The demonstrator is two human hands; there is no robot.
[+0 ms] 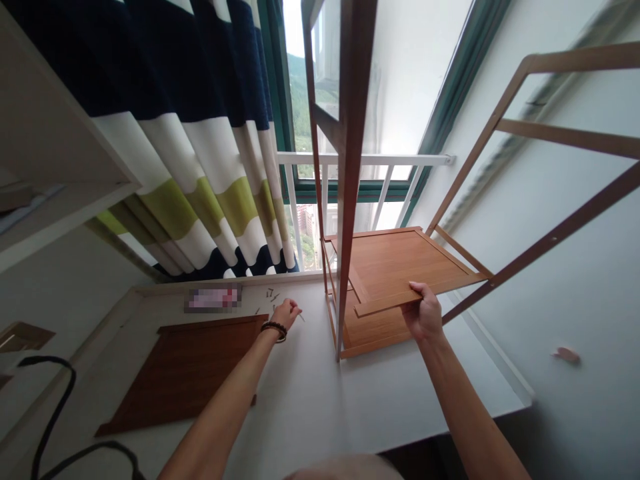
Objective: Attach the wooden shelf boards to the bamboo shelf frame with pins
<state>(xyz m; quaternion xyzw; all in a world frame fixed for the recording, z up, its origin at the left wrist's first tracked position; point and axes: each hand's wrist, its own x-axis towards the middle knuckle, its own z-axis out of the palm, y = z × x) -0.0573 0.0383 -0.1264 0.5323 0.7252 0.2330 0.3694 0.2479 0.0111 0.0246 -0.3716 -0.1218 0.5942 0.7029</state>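
My right hand is closed on the near edge of a wooden shelf board, which lies tilted inside a tall brown shelf frame. Under it, another board sits at the frame's base. My left hand, with a dark bead bracelet at the wrist, is pinched on a small screw next to several loose screws on the grey table. A dark wooden panel lies flat just left of that arm.
A striped curtain hangs at the back left beside a window with a white railing. A black cable loops at the lower left. A white wall stands at the right, and a pale shelf unit at the upper left.
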